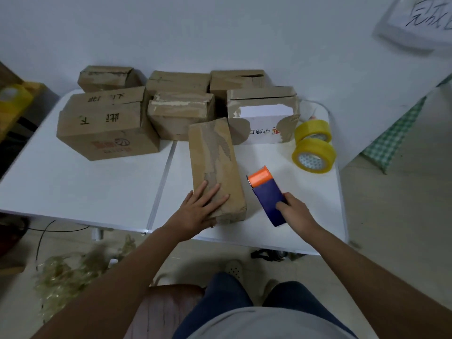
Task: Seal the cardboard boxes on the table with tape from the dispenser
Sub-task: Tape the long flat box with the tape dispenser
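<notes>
A long, worn cardboard box (pixel 215 162) lies lengthwise on the white table (pixel 73 187), near its front edge. My left hand (pixel 199 210) rests flat on the box's near end, fingers spread. To the right, my right hand (pixel 294 211) grips the blue body of the tape dispenser (pixel 267 194), whose orange head points away from me. Several more cardboard boxes stand behind: a large one with black writing (pixel 105 123) at the left and one with a white torn label (pixel 263 113) at the right.
Two yellow tape rolls (pixel 313 146) stand at the table's right side. A seam (pixel 162 182) splits the tabletop. Crumpled used tape (pixel 71 272) lies on the floor at the left. A white foam box (pixel 415 20) sits at the top right.
</notes>
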Tool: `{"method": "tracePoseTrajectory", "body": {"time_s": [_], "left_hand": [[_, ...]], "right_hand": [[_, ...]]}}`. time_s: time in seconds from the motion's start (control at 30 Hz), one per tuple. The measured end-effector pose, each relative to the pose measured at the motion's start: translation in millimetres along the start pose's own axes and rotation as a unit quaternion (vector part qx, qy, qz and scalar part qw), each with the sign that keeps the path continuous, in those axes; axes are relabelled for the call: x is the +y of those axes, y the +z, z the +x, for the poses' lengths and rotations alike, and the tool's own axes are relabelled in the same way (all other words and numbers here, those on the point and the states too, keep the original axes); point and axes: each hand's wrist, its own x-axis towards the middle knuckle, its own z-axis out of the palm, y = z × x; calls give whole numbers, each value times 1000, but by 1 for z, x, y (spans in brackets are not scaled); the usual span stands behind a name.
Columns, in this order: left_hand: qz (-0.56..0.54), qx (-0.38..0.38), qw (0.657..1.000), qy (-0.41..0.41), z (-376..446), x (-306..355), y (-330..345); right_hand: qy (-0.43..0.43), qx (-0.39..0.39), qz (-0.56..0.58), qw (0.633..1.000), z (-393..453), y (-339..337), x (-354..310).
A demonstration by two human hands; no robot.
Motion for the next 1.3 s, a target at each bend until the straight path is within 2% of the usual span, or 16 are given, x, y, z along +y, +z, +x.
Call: {"method": "tracePoseTrajectory", "body": {"time_s": [0.1,0.17,0.2,0.23,0.27,0.3,0.33,0.37,0.43,0.5,0.57,0.8,0.87,0.97,1.0,1.3], "left_hand": [[-38,9,999,-20,-2,13,-8],[-148,74,985,-47,1,27,-24],[-229,108,963,-89,4,35,-33],[-320,123,927,-155,9,43,-41],[-426,113,869,-224,14,49,-50],[-531,86,796,-279,21,54,-57],[-610,51,728,-309,27,58,-62],[-661,20,681,-315,33,59,-64],[-722,-18,626,-293,41,60,-69],[-751,-26,601,-272,43,61,-76],[-753,-24,599,-270,43,62,-82],[-726,8,626,-285,44,69,-86],[-708,23,641,-295,44,73,-86],[-653,47,692,-304,43,75,-83],[-646,56,697,-306,42,76,-83],[-646,129,691,-297,39,86,-87]], "right_hand": [[11,8,77,997,-11,5,-9],[-17,47,54,997,-20,5,-13],[-34,68,39,996,-23,3,-12],[-49,84,28,995,-27,2,-12],[-61,92,19,994,-30,0,-12],[-70,95,13,993,-33,-1,-13],[-80,93,8,992,-34,-1,-15],[-90,89,-4,992,-35,-1,-17],[-117,87,-43,988,-35,-1,-21],[-138,92,-72,984,-34,-4,-24],[-150,93,-83,981,-33,-8,-25],[-158,72,-81,981,-36,-13,-33],[-151,71,-88,982,-35,-16,-36],[-158,66,-123,978,-31,-20,-38],[-158,63,-133,976,-31,-22,-39],[-171,50,-197,964,-30,-36,-52]]}}
